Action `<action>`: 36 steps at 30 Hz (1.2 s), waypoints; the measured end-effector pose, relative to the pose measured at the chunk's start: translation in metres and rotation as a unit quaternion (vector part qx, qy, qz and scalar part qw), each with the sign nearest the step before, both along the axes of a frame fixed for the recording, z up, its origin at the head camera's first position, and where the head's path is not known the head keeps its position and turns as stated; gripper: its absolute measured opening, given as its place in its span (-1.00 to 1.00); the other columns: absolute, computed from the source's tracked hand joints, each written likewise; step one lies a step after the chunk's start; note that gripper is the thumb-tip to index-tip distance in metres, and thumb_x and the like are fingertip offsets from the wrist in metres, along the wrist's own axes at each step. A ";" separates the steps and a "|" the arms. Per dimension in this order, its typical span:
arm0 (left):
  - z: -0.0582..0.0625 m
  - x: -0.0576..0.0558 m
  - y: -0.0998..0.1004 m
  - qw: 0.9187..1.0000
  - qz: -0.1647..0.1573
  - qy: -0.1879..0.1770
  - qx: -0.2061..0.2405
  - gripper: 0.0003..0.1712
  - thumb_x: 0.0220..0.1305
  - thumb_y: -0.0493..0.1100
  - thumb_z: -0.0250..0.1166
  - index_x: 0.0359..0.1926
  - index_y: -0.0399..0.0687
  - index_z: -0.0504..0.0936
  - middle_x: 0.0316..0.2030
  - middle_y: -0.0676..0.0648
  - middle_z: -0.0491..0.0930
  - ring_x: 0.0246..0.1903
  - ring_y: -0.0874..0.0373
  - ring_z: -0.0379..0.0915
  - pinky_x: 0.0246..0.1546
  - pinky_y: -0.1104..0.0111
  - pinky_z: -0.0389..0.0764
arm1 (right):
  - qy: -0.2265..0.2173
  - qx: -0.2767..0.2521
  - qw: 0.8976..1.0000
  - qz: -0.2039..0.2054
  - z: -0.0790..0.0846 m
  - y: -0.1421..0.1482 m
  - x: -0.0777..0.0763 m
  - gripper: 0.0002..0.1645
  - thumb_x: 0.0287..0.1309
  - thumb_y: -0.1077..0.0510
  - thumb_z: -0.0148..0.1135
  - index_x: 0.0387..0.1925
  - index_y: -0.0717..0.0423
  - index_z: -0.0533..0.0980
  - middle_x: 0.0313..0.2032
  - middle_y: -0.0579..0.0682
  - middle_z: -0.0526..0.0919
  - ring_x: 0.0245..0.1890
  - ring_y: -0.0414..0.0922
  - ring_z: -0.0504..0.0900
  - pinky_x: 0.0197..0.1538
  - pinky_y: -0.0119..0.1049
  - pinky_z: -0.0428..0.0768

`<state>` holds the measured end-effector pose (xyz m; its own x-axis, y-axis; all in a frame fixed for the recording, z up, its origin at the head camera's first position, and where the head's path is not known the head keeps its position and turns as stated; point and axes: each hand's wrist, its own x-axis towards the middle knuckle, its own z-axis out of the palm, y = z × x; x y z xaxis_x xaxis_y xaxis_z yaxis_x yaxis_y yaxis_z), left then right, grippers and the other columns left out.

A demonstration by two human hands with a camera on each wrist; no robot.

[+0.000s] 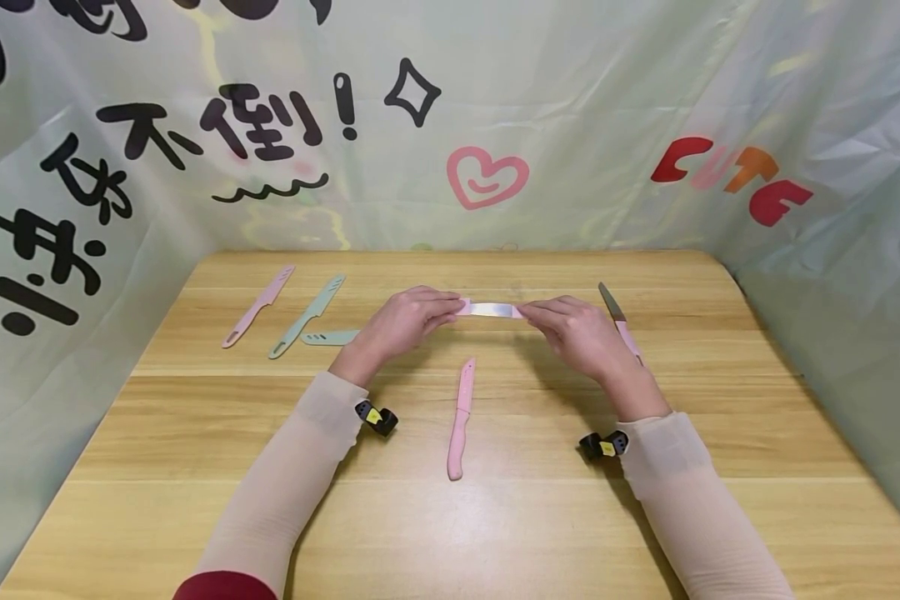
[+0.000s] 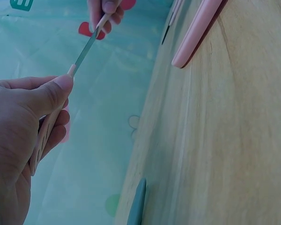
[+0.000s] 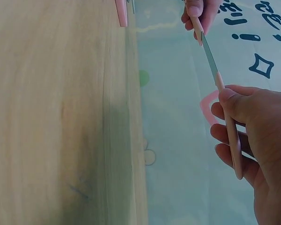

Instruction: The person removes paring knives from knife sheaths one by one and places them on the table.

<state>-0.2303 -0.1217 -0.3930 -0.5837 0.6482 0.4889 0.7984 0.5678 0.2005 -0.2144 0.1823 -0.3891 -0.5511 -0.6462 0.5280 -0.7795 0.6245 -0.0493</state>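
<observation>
Above the table, both hands hold a pink paring knife whose bare shiny blade (image 1: pixel 491 310) spans the gap between them. My left hand (image 1: pixel 412 321) pinches its pink slotted sheath (image 2: pixel 41 145), thumb along the near end, with the blade tip still inside or right at the mouth. Fingers of my right hand (image 1: pixel 577 333) are curled round the pink handle (image 3: pixel 231 131). Below them, a pink knife (image 1: pixel 461 417) in its cover lies on the table. Just behind my right hand lies another knife (image 1: pixel 612 302) with a dark bare blade and pink handle.
On the wooden table (image 1: pixel 540 517), a pink covered knife (image 1: pixel 258 308) and a green covered knife (image 1: pixel 307 317) lie at the back left. A green slotted piece (image 1: pixel 328 337) is partly hidden by my left wrist. A printed cloth (image 1: pixel 570 100) hangs behind.
</observation>
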 end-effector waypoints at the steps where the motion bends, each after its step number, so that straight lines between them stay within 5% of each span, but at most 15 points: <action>1: 0.000 0.000 0.000 1.000 0.000 0.001 0.000 -0.68 0.31 -0.15 0.32 0.07 -0.09 0.70 0.05 -0.06 0.64 0.04 0.05 0.57 0.15 0.27 0.53 | 0.000 -0.001 1.000 0.000 0.000 0.000 0.000 -0.54 0.10 0.31 0.40 0.08 0.10 0.63 -0.09 0.04 0.72 -0.14 0.04 0.69 -0.08 -0.02 0.67; 36: 0.002 -0.002 -0.007 1.000 0.014 0.002 0.012 -0.63 0.26 -0.21 0.36 0.09 -0.12 0.67 0.06 -0.09 0.64 0.05 0.04 0.57 0.13 0.27 0.55 | -0.001 -0.014 0.999 -0.031 0.007 0.007 0.004 -0.58 0.13 0.29 0.38 0.07 0.12 0.63 -0.08 0.06 0.72 -0.15 0.05 0.67 -0.10 -0.01 0.66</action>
<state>-0.2320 -0.1290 -0.3912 -0.5999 0.6191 0.5068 0.7828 0.5852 0.2117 -0.2105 0.1891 -0.3825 -0.5916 -0.5958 0.5432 -0.7387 0.6704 -0.0691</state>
